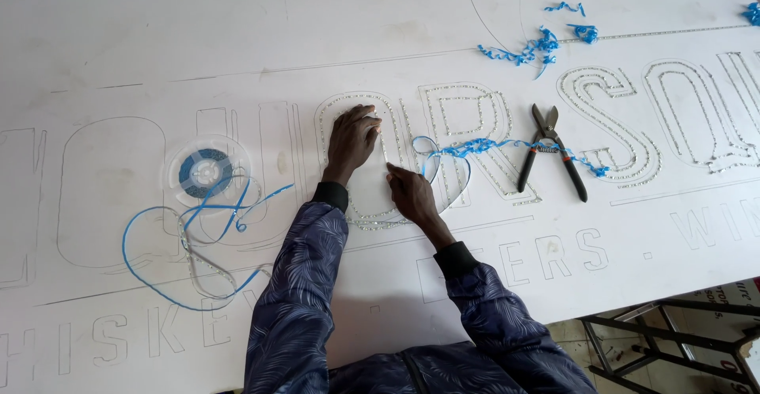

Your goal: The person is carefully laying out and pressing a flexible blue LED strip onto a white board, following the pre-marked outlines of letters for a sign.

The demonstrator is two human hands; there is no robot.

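Both hands [380,164] press a thin, silvery light strip [360,97] along a letter outline.

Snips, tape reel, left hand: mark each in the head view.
snips [548,134]: head view, on the pivot where the blades meet the handles.
tape reel [206,172]: head view, on the blue hub.
left hand [352,137]: head view, on the back of the hand.

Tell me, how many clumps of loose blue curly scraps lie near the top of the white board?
3 in view: a big tangle above the snips, two small curls beside it, and one at the right edge, cut off by the frame; more may lie beyond.
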